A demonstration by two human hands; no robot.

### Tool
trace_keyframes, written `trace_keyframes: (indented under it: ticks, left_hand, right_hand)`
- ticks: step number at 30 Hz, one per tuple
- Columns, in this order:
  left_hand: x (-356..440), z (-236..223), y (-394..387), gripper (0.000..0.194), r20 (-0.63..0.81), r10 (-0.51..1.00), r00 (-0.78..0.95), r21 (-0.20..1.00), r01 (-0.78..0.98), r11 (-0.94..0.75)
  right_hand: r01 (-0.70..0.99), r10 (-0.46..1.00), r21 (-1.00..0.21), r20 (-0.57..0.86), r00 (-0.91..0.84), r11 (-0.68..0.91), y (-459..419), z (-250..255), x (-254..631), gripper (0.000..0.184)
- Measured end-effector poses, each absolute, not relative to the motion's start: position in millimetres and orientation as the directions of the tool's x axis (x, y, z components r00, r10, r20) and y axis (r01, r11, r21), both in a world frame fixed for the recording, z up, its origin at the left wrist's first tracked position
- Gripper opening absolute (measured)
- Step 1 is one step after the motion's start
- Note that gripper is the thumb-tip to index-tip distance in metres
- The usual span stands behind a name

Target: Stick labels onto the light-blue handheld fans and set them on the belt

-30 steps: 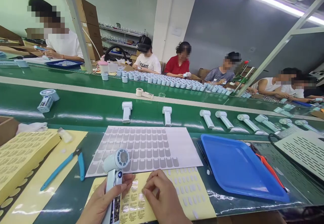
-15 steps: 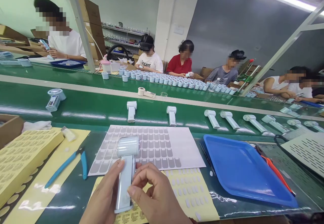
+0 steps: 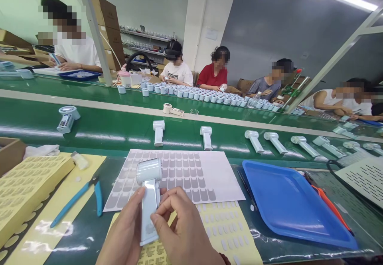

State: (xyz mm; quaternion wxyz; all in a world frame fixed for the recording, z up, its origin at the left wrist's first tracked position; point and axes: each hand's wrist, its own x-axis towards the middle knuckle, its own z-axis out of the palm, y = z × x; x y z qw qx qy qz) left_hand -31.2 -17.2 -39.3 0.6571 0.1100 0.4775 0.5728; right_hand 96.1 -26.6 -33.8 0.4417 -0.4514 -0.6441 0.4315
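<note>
A pale blue handheld fan (image 3: 149,207), with a drum-shaped head and a flat handle, is tilted head-up in front of me. My left hand (image 3: 125,225) wraps the handle from the left. My right hand (image 3: 182,225) is closed at the handle's right edge, its thumb tip against the lower front and its bent fingers partly hiding that side. Beneath the hands lies a yellow sheet of small pale stickers (image 3: 223,229). Behind the fan, a white sheet with rows of grey stickers (image 3: 179,169) lies on the bench.
Blue-handled nippers (image 3: 74,201) and a yellow sticker stack (image 3: 32,189) lie left. At right are tweezers (image 3: 247,185), a blue tray (image 3: 296,201) and orange-handled pliers (image 3: 332,207). Several fans (image 3: 206,137) rest on the green belt (image 3: 125,123). Co-workers (image 3: 213,73) sit across it.
The fan has turned slightly in my hands, so more of its handle front shows and less of its side. Several fans on the belt have shifted slightly right in view.
</note>
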Motion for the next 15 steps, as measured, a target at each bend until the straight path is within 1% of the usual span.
trace_keyframes:
  ticks: [2, 4, 6, 7, 9, 10, 11, 12, 13, 14, 15]
  left_hand:
    - [-29.4, -34.0, -19.7, 0.029, -0.493, 0.867, -0.07, 0.67, -0.666, 0.327]
    - [-26.7, -27.3, -23.7, 0.039, -0.43, 0.902, -0.038, 0.698, -0.647, 0.306]
    - [-24.6, -22.5, -26.7, 0.055, -0.342, 0.94, -0.006, 0.758, -0.593, 0.272]
    - [-24.6, -21.6, -26.8, 0.061, -0.308, 0.951, 0.013, 0.786, -0.56, 0.262]
    - [-27.8, -22.6, -22.2, 0.067, -0.291, 0.956, 0.038, 0.819, -0.506, 0.269]
    - [-31.3, -23.9, -16.8, 0.069, -0.301, 0.952, 0.048, 0.823, -0.492, 0.285]
    - [-35.9, -25.2, -9.1, 0.071, -0.316, 0.947, 0.055, 0.823, -0.481, 0.303]
    - [-41.4, -25.9, 0.9, 0.072, -0.332, 0.942, 0.055, 0.823, -0.47, 0.318]
    - [-47.5, -25.6, 13.0, 0.072, -0.344, 0.938, 0.047, 0.828, -0.455, 0.327]
    - [-53.9, -24.2, 27.0, 0.07, -0.351, 0.936, 0.027, 0.839, -0.434, 0.328]
    - [-60.3, -21.5, 42.3, 0.064, -0.347, 0.938, -0.011, 0.859, -0.406, 0.313]
  right_hand:
    - [0.19, 0.955, -0.947, 0.223, -0.195, 0.26, -24.8, -35.8, 97.3, 0.013]
    - [0.116, 0.958, -0.962, 0.227, -0.175, 0.249, -21.8, -38.9, 97.3, 0.011]
    - [-0.036, 0.97, -0.982, 0.19, -0.149, 0.187, -17.5, -42.0, 96.2, 0.011]
    - [-0.131, 0.977, -0.98, 0.168, -0.131, 0.151, -14.9, -43.2, 95.9, 0.015]
    - [-0.286, 0.987, -0.95, 0.148, -0.062, 0.124, -8.8, -44.0, 98.4, 0.027]
    - [-0.312, 0.989, -0.94, 0.148, -0.019, 0.134, -5.6, -43.8, 102.1, 0.031]
    - [-0.29, 0.988, -0.945, 0.154, 0.018, 0.152, -2.6, -43.5, 108.0, 0.032]
    - [-0.205, 0.985, -0.964, 0.165, 0.044, 0.171, 0.2, -43.4, 116.2, 0.031]
    - [-0.067, 0.981, -0.98, 0.181, 0.064, 0.185, 2.4, -44.1, 126.2, 0.028]
    - [0.11, 0.977, -0.975, 0.2, 0.079, 0.191, 4.0, -46.0, 137.8, 0.026]
    - [0.305, 0.97, -0.934, 0.225, 0.093, 0.187, 5.0, -49.5, 150.1, 0.027]
